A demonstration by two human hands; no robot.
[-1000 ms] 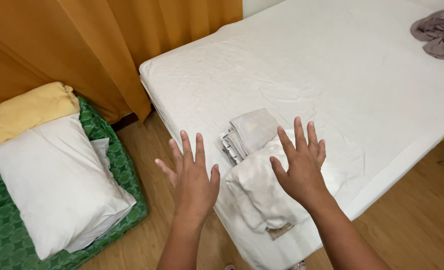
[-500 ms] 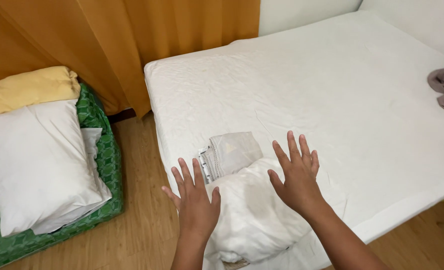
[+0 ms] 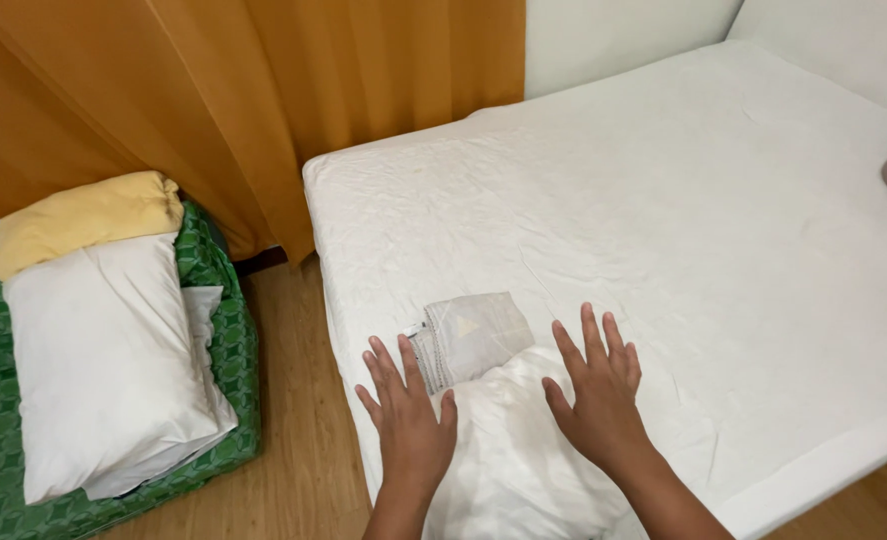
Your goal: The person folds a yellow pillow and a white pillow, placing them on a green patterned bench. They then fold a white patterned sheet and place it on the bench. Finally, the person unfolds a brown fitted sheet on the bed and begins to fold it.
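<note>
- I am in a bedroom in a home.
- A big bed (image 3: 663,230) with a white sheet fills most of the room in front of me.
- A long orange curtain (image 3: 263,110) hangs by the wall.
- A white pillow (image 3: 103,350) and a yellow pillow (image 3: 88,215) lie on a green mat (image 3: 228,340) beside the bed.
- The floor (image 3: 298,430) is made of wood.

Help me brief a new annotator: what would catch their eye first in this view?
Two open hands, the left hand and right hand, lie flat on a bunched white cloth at the near edge of a white mattress, with a folded grey cloth just beyond the fingers. Orange curtains hang behind, and a white pillow sits on a green cushion on the left.
</note>
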